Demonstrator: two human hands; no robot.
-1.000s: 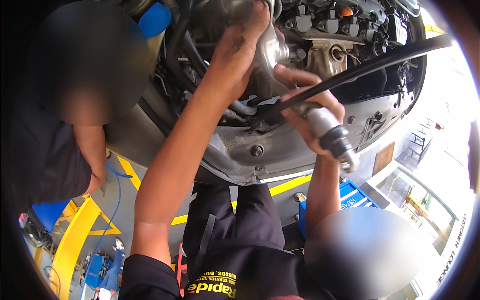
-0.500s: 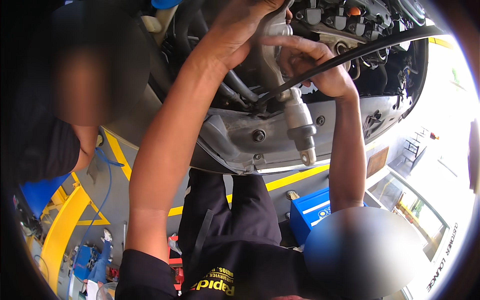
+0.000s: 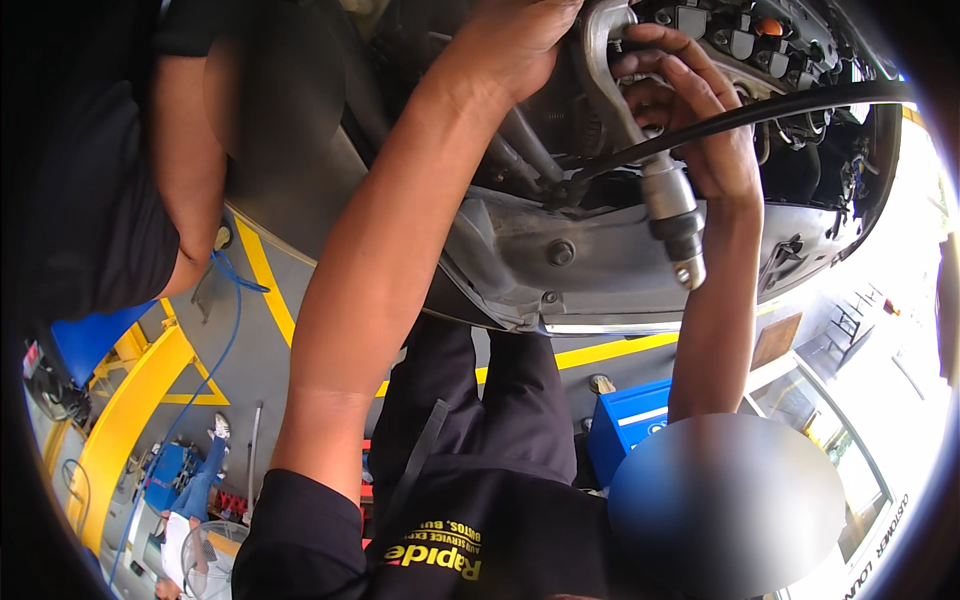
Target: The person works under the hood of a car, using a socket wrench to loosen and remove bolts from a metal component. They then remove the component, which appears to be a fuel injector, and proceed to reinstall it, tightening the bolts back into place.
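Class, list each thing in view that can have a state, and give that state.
Metal arm: tilted, lower end unattached, over the front panel.
Left hand: near the metal arm's top, partly out of frame; grip unclear.
Right hand: fingers curled beside the metal arm; grip unclear.
Engine: exposed.
Rod: slanted.
Panel bolt: in place.
Hose: uncoiled.

Silver metal part [image 3: 664,187], black rod [image 3: 745,115]

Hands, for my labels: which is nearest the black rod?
The right hand: the black rod crosses in front of it, while the left hand sits apart.
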